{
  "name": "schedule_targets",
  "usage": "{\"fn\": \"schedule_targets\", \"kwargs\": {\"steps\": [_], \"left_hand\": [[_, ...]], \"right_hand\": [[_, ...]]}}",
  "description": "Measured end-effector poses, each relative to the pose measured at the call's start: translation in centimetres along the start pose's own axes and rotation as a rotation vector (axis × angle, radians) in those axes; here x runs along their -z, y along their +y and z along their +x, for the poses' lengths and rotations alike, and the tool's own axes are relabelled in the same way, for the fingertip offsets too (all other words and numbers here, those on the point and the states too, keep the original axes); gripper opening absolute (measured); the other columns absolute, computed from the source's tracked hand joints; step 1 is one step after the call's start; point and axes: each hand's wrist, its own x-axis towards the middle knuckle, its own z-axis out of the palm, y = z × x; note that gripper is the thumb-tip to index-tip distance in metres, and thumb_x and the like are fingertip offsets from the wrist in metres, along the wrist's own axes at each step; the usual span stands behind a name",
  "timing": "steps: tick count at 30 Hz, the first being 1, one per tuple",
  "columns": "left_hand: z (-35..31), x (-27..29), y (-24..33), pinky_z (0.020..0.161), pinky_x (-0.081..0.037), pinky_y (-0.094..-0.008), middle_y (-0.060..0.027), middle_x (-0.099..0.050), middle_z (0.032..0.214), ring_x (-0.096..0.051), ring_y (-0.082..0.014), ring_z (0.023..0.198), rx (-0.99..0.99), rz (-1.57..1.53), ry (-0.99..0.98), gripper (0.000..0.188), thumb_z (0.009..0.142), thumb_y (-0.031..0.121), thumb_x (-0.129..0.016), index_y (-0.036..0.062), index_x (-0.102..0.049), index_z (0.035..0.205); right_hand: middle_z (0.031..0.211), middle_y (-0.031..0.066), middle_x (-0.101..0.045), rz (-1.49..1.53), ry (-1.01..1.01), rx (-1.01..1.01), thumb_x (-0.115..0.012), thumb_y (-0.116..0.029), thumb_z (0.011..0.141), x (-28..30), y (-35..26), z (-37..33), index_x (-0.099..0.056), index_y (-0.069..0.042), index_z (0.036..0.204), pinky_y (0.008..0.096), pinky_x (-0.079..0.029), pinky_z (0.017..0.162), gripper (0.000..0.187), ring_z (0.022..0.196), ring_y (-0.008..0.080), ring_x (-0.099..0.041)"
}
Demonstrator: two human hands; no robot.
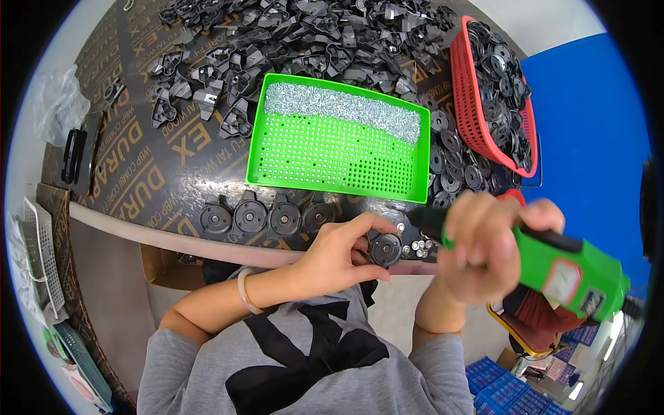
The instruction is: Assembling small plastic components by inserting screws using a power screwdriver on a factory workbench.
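Observation:
My left hand (335,252) is closed around a round black plastic part (384,249) at the table's front edge, its disc face turned up. My right hand (481,242) grips a green electric screwdriver (570,273), blurred by motion. The tool's dark nose points left, above and to the right of the held part. Its bit cannot be made out. Several similar round black parts (250,216) stand in a row left of my left hand. Small silver metal pieces (419,247) lie just right of the held part.
A green perforated tray (339,188) holds silver screws (332,104) along its far side. Behind it spreads a heap of black plastic housings (290,45). A red basket (465,90) of black discs stands at the right, with loose discs (451,181) beside it. Clear plastic bag (59,104) lies far left.

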Motion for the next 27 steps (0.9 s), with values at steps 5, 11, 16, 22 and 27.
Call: {"fn": "schedule_targets", "kwargs": {"steps": [5, 11, 16, 22, 27], "left_hand": [[0.0, 0.4, -0.1, 0.062, -0.055, -0.0221, -0.0030, -0.062, 0.080, -0.064, -0.0048, 0.078, 0.054, 0.101, -0.058, 0.056, 0.075, -0.007, -0.081, 0.0021, -0.055, 0.124], [0.1, 0.2, 0.4, 0.054, -0.045, -0.0194, 0.0026, -0.049, 0.071, -0.053, 0.0000, 0.064, -0.009, 0.083, -0.015, 0.058, 0.073, -0.007, -0.083, 0.0063, -0.057, 0.124], [0.1, 0.3, 1.3, 0.063, -0.056, -0.0229, -0.0083, -0.071, 0.088, -0.067, -0.0065, 0.078, 0.044, 0.100, -0.055, 0.052, 0.076, -0.006, -0.080, 0.0020, -0.052, 0.120], [0.1, 0.2, 1.1, 0.066, -0.058, -0.0227, -0.0098, -0.072, 0.091, -0.068, -0.0083, 0.083, 0.036, 0.057, -0.055, 0.051, 0.077, -0.007, -0.078, 0.0007, -0.051, 0.119], [0.2, 0.2, 1.2, 0.066, -0.058, -0.0226, -0.0099, -0.072, 0.091, -0.068, -0.0077, 0.083, 0.047, 0.025, -0.074, 0.050, 0.078, -0.007, -0.078, 0.0001, -0.051, 0.119]], "right_hand": [[0.066, 0.0054, -0.055, 0.043, -0.124, -0.054, -0.064, 0.000, 0.091, 1.5, -4.0, -2.5, -0.038, -0.008, 0.117, 0.0359, -0.047, 0.050, 0.038, 0.051, 0.0178, -0.054], [0.075, 0.0109, -0.058, 0.001, -0.375, -0.129, -0.063, 0.009, 0.085, 3.2, -4.0, -3.6, -0.036, -0.007, 0.121, 0.0389, -0.049, 0.054, 0.047, 0.058, 0.0237, -0.058], [0.073, 0.0105, -0.058, -0.015, -0.345, -0.095, -0.064, 0.010, 0.083, 3.0, -3.5, -4.0, -0.038, -0.007, 0.118, 0.0374, -0.048, 0.051, 0.047, 0.056, 0.0230, -0.058], [0.068, 0.0091, -0.057, -0.015, -0.210, -0.036, -0.066, 0.011, 0.080, 2.2, -3.0, -4.7, -0.040, -0.005, 0.113, 0.0350, -0.046, 0.048, 0.045, 0.051, 0.0214, -0.055], [0.069, 0.0090, -0.057, -0.010, -0.193, -0.012, -0.067, 0.010, 0.079, 2.0, -2.8, -5.0, -0.042, -0.004, 0.110, 0.0347, -0.045, 0.047, 0.043, 0.051, 0.0209, -0.055]]}}
